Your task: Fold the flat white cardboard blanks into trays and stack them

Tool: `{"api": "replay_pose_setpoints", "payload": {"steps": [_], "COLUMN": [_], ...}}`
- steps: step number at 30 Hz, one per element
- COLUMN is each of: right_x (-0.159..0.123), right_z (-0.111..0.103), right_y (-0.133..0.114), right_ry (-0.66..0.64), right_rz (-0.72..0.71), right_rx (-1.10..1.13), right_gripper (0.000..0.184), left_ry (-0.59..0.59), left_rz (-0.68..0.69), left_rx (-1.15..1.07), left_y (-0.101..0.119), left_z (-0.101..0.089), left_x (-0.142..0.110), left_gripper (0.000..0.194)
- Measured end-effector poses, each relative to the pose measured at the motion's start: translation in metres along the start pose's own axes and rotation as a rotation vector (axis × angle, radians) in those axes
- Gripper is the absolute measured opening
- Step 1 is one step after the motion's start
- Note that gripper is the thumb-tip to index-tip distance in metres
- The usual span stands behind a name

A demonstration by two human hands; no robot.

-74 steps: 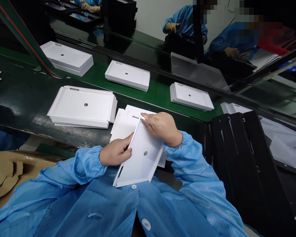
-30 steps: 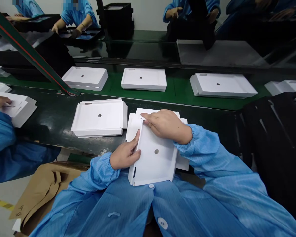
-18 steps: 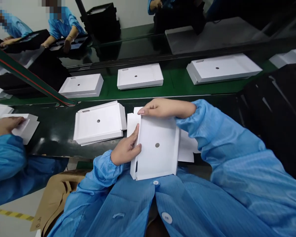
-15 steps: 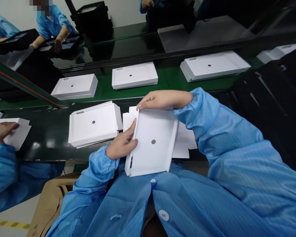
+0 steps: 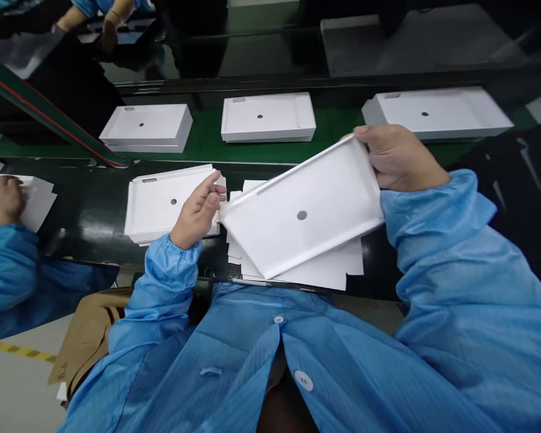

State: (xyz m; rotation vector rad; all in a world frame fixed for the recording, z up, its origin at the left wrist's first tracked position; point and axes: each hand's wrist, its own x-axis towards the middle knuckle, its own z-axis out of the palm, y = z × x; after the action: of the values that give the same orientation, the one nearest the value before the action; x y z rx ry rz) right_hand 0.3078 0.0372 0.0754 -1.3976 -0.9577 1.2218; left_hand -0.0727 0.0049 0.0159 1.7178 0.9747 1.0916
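Observation:
A shallow white cardboard tray (image 5: 333, 189) with folded-up edges and a small round hole hangs tilted over the dark workbench. My right hand (image 5: 401, 157) grips its upper right corner, thumb on the rim and fingers partly hidden behind. Just off the tray's left corner is my left hand (image 5: 199, 209), fingers apart and holding nothing. Behind that hand lies a stack of folded white trays (image 5: 157, 210). Flat white card blanks (image 5: 336, 270) rest on the bench beneath the held tray, partly covered by it.
On a green strip beyond the bench sit white box stacks: left (image 5: 151, 123), middle (image 5: 279, 114), right (image 5: 451, 111). At far left a co-worker's hand (image 5: 4, 198) rests on white card. A slanted green post (image 5: 49, 108) stands left; dark material (image 5: 518, 180) is at right.
The tray has been raised off my lap and turned to lie more sideways above the blanks. My right hand moved right with it; my left hand came away from its side.

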Motion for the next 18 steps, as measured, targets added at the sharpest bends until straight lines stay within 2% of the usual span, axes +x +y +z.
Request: {"api": "replay_pose_setpoints", "payload": {"steps": [2, 5, 10, 13, 16, 18], "right_x": [0.006, 0.007, -0.005, -0.007, -0.006, -0.004], "right_z": [-0.011, -0.013, 0.003, 0.007, 0.005, 0.004], "right_y": [0.014, 0.031, 0.043, 0.053, 0.064, 0.071], "right_ry": [0.149, 0.213, 0.205, 0.149, 0.093, 0.103], "right_rz": [0.018, 0.068, 0.195, 0.229, 0.253, 0.284], "right_rx": [0.107, 0.189, 0.201, 0.241, 0.279, 0.252], "right_gripper": [0.017, 0.014, 0.014, 0.011, 0.007, 0.008], "left_ry": [0.108, 0.136, 0.168, 0.189, 0.153, 0.138], "left_rz": [-0.015, -0.069, -0.105, -0.117, -0.147, -0.157], "left_rx": [-0.044, -0.070, -0.049, -0.014, -0.013, -0.023], "left_y": [-0.002, 0.002, 0.008, 0.005, -0.001, -0.004], "left_z": [-0.002, 0.007, 0.027, 0.029, 0.030, 0.034], "left_x": [-0.016, -0.029, -0.023, -0.020, -0.022, -0.023], "left_gripper": [0.064, 0.064, 0.068, 0.071, 0.082, 0.082]}}
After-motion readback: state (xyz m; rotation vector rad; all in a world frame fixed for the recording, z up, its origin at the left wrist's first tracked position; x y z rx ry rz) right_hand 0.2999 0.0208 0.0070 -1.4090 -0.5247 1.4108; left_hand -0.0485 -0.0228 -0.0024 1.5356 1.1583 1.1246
